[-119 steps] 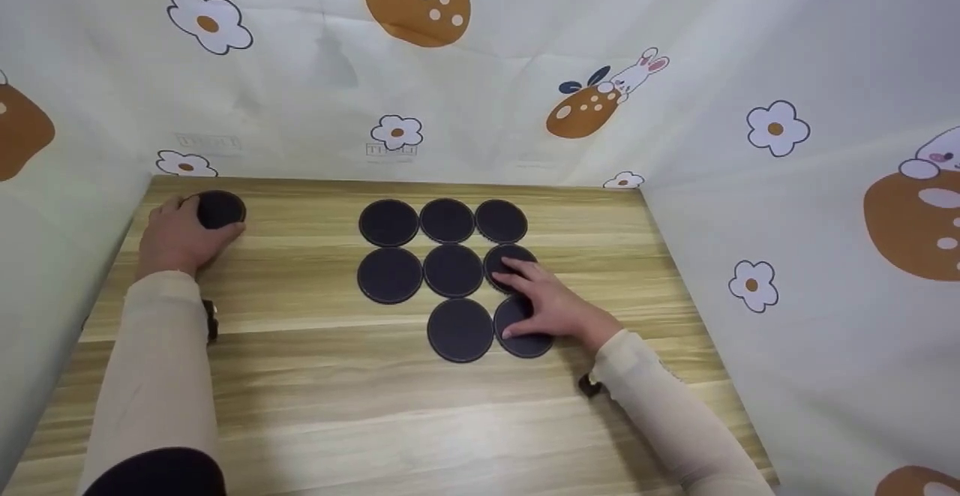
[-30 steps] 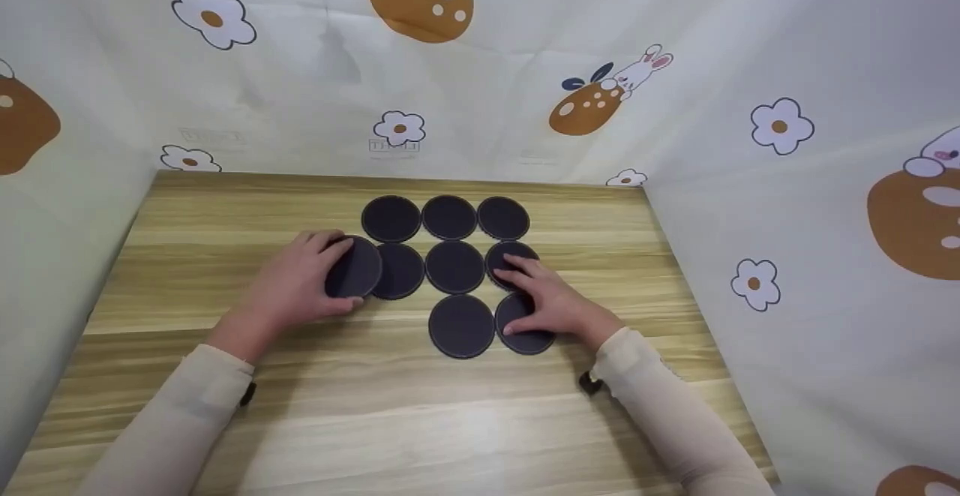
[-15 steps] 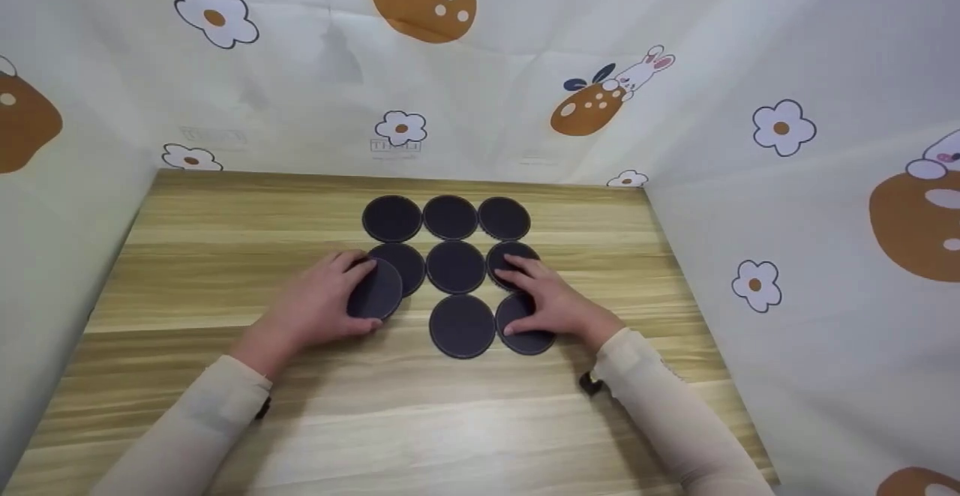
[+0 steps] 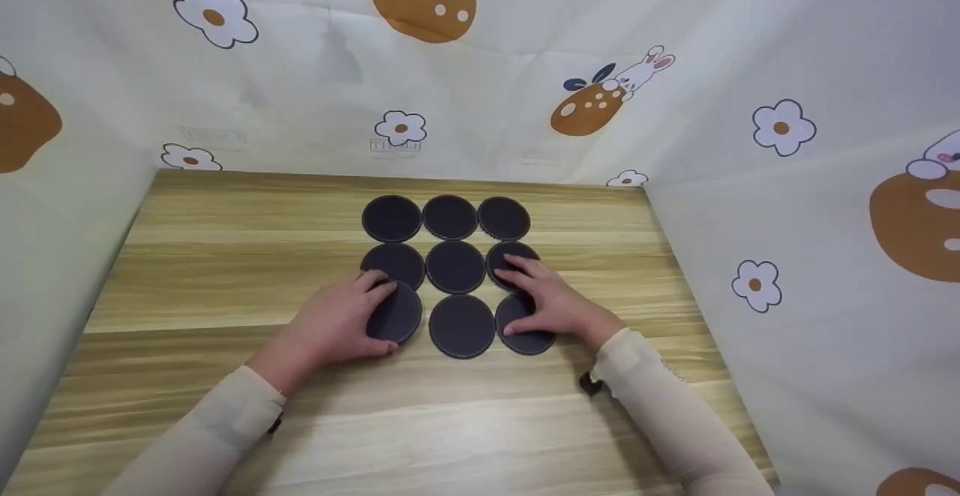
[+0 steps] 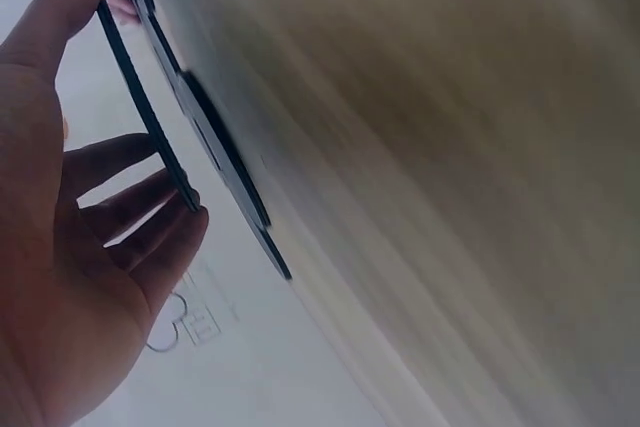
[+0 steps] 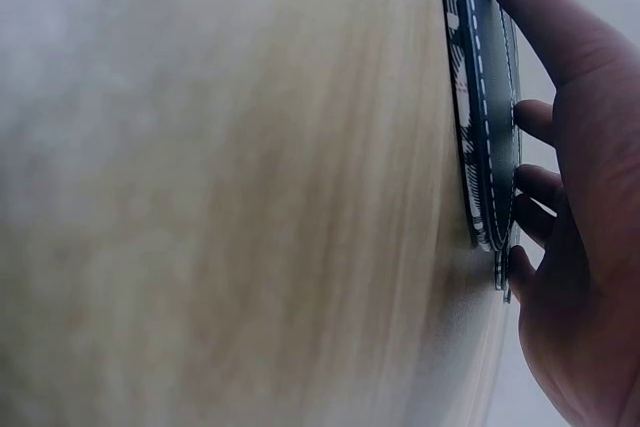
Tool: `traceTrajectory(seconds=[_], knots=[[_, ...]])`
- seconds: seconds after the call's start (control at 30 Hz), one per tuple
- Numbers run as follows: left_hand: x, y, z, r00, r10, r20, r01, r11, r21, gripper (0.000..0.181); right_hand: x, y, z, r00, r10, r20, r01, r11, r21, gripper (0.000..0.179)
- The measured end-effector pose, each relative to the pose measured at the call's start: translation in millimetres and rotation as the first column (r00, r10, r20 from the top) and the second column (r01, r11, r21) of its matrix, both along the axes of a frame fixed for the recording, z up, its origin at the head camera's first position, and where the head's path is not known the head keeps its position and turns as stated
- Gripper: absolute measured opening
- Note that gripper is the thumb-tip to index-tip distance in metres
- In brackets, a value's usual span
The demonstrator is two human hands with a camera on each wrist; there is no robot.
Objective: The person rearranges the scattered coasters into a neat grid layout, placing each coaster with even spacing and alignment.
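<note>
My left hand [image 4: 330, 327] grips a round black coaster [image 4: 395, 316] by its edge, thumb at the near side and fingers at the far side. In the left wrist view this held coaster [image 5: 143, 97] is raised above the table, with a gap to the coasters lying below. It overlaps the front edge of the middle-row left coaster [image 4: 391, 262] in the head view. My right hand [image 4: 555, 305] is spread, fingertips on the middle-row right coaster [image 4: 504, 254] and thumb on the front right coaster [image 4: 525, 337]. White stitching rims the coaster [image 6: 490, 117] under the right thumb.
Three coasters form the back row, the middle one [image 4: 450, 217] between two others. The centre coaster [image 4: 455, 266] and the front middle coaster [image 4: 462, 326] lie flat on the wood-grain table [image 4: 450, 436]. A printed curtain [image 4: 300, 91] encloses the back and sides.
My left hand has brought the coaster from the table's far left to the rows, then slid forward-right toward the front row's left end. My right hand has stayed put.
</note>
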State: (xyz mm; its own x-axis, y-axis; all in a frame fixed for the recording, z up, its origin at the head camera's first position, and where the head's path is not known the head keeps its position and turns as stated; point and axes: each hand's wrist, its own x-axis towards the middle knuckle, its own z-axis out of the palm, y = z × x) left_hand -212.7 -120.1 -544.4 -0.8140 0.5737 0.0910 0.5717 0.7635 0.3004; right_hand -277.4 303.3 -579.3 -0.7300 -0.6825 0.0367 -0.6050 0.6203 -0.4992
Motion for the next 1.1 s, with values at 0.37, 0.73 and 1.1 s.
traceTrajectory(seconds=[0.37, 0.73, 1.1], knots=[[11.2, 16.4, -1.2, 0.999, -0.023, 0.035, 0.024, 0.999, -0.04, 0.099, 3.9, -2.7, 10.2, 0.999, -0.029, 0.038, 0.026, 0.998, 0.057, 0.104], [14.3, 20.5, -4.6, 0.996, -0.045, 0.071, 0.049, 0.998, -0.047, 0.096, 3.8, -1.7, 8.3, 0.998, -0.036, 0.041, 0.033, 0.997, 0.069, 0.106], [17.7, 21.2, -6.0, 0.995, -0.046, 0.085, 0.05, 0.997, -0.052, 0.094, 3.6, -0.6, 6.9, 0.998, -0.046, 0.046, 0.042, 0.997, 0.069, 0.106]])
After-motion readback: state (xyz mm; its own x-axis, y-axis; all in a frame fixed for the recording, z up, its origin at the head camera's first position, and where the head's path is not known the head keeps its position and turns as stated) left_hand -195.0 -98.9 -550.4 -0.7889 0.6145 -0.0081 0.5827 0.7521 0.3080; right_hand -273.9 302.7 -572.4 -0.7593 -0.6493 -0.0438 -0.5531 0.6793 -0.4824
